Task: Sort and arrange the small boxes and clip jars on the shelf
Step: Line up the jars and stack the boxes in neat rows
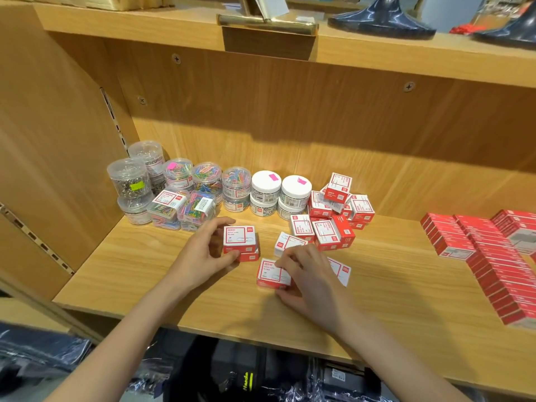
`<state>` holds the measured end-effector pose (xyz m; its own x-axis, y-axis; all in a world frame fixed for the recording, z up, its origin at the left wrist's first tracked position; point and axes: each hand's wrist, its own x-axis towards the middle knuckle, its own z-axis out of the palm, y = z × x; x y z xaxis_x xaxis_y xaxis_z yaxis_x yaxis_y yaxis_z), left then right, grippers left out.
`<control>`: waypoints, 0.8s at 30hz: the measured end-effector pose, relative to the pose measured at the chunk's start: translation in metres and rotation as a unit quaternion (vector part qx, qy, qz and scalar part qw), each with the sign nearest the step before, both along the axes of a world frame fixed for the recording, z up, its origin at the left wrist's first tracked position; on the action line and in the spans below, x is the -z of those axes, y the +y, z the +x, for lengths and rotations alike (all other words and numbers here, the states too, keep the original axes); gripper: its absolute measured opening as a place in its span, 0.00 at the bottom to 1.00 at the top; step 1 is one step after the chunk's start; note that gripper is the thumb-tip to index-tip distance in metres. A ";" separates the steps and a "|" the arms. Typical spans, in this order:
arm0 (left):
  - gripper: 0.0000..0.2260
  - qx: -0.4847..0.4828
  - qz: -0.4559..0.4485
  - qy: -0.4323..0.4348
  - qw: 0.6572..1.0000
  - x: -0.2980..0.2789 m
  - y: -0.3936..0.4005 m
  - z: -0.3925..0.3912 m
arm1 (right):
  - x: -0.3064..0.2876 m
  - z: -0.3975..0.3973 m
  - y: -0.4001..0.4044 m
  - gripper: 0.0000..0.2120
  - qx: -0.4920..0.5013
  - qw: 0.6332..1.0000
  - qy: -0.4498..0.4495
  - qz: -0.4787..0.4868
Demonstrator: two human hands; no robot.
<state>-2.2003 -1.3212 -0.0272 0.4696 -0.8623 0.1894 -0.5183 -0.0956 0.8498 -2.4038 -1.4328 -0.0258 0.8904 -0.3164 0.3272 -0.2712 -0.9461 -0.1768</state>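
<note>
Small red-and-white cardboard paper-clip boxes: likely light, stiff-walled, crushable if squeezed hard, so best pinched across opposite side faces.

Left hand [204,250] is gripping a two-high stack of red-and-white boxes [240,243] by its left side, thumb and fingers curled round it, mid-shelf.

Right hand [304,271] is closing fingers over a single red-and-white box [271,274] lying flat near the front of the wooden shelf [121,280]; another box is partly hidden under the palm.

Loose heap of the same boxes [333,216] is sitting behind, jumbled and tilted.

Clear plastic clip jars [179,184] and white-lidded jars [281,192] are stacked along the back left; probably smooth and slippery, safest held round the body.
</note>
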 end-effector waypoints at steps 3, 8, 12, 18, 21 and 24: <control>0.23 0.002 -0.007 -0.012 1.000 -0.001 0.003 0.001 | -0.001 0.000 0.000 0.20 -0.006 1.000 0.008 0.023; 0.23 0.009 0.002 -0.032 0.999 -0.007 0.005 0.003 | -0.023 0.000 -0.010 0.16 0.038 0.980 -0.104 0.162; 0.22 0.015 0.005 -0.041 0.999 -0.008 0.004 0.000 | -0.023 0.000 -0.027 0.12 0.071 0.987 -0.058 0.132; 0.22 0.037 0.014 -0.039 0.998 -0.009 -0.004 -0.010 | -0.013 0.005 -0.022 0.20 0.090 0.987 -0.039 0.127; 0.23 0.050 0.018 -0.027 0.998 -0.011 -0.003 -0.010 | -0.012 0.006 -0.022 0.19 0.102 0.986 -0.052 0.121; 0.23 0.048 0.009 0.032 0.998 -0.012 -0.002 -0.012 | -0.012 0.009 -0.025 0.18 0.100 0.984 -0.058 0.137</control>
<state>-2.2119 -1.3231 -0.0154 0.3955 -0.9069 0.1450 -0.4707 -0.0646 0.8799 -2.3952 -1.4579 -0.0133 0.7634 -0.5713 0.3014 -0.4094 -0.7888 -0.4584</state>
